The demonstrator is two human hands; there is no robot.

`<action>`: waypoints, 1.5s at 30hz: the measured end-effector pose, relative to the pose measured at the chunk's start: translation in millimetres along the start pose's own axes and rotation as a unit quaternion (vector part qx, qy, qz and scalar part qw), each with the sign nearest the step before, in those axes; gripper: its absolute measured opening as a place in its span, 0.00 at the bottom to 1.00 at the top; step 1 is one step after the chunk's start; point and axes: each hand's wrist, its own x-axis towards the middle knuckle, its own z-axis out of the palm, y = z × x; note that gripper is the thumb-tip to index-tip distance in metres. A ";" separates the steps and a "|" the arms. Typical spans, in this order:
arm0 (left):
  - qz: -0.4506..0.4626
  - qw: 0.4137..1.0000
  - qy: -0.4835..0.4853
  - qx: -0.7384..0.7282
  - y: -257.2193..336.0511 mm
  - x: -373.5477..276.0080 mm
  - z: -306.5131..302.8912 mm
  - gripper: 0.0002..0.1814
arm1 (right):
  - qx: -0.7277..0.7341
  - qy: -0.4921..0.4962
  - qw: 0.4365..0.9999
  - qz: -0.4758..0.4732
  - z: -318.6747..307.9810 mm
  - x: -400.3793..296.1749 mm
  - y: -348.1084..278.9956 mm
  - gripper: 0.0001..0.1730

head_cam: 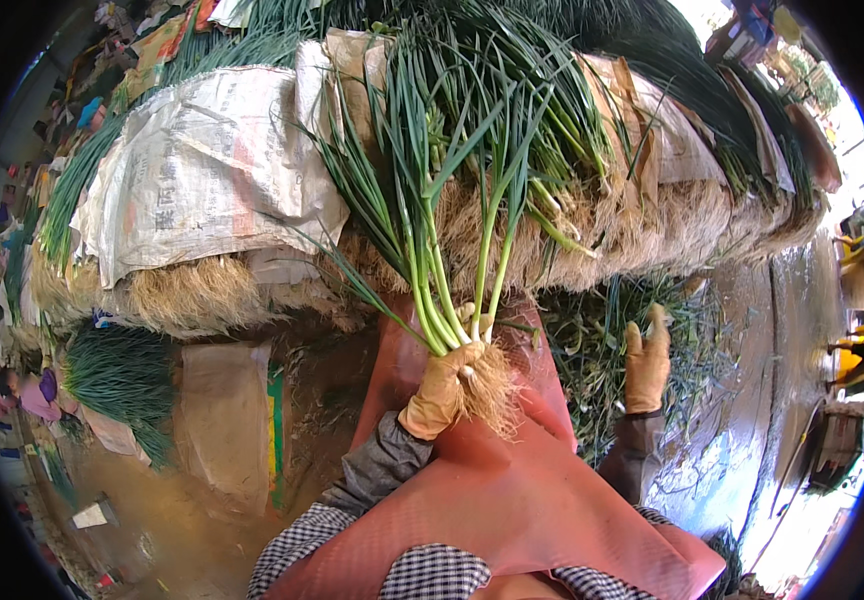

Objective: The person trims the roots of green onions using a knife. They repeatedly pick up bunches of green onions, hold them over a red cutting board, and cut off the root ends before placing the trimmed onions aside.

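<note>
My left hand [438, 396], in a tan glove, is closed around the white lower stems of a small bunch of green onions [432, 300]. Their pale, stringy roots [493, 390] hang out past the glove over a red apron [507, 495]. The long green leaves fan away from me, over a large pile of more onions. Apart from it, my right hand [648, 364], gloved too, is held out to the right with its fingers spread and nothing in it. Below that hand lies a heap of cut leaves and trimmings [604, 337].
Across the front runs the onion pile, roots [192, 292] facing me, partly covered by a white woven sack [214, 165]. Another green bundle [121, 382] and a brown sheet [223, 420] lie at left. Wet ground [747, 322] shows at right; a person [34, 394] is far left.
</note>
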 end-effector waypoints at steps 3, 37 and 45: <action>-0.041 0.999 0.005 -0.026 -5.6 -4.4 -6.3 0.30 | 0.375 -0.278 0.872 0.146 -9.1 26.7 -144.1 0.26; -0.153 0.987 -0.034 0.036 -12.9 -5.1 1.2 0.14 | 0.282 -0.170 0.942 0.064 123.5 75.1 -127.3 0.17; -0.116 0.984 -0.067 -0.120 33.6 2.3 43.6 0.26 | 0.153 0.091 0.962 -0.209 101.2 130.2 -127.9 0.20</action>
